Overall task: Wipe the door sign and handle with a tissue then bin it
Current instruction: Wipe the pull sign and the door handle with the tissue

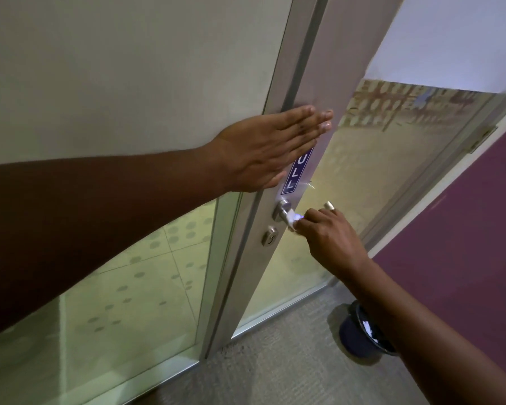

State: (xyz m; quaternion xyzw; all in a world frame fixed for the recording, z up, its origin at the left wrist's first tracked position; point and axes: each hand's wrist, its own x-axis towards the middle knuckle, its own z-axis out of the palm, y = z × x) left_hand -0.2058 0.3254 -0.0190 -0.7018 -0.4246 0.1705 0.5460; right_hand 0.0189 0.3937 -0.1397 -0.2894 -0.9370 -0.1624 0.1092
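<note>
A blue door sign (297,173) with white letters runs down the door's metal stile; its top is hidden by my left hand (263,147), which lies flat and open against the door. Just below the sign sits the silver lever handle (282,210). My right hand (327,232) is shut on a white tissue (295,220) and presses it around the handle's lever. The lever's tip (329,204) pokes out past my fingers. A dark blue bin (360,334) with white paper inside stands on the floor, partly behind my right forearm.
A round lock cylinder (270,235) sits under the handle. The door has frosted glass panels (377,182). A purple wall (465,244) is on the right with a door hinge (484,138) on the frame. Grey carpet (275,361) covers the floor.
</note>
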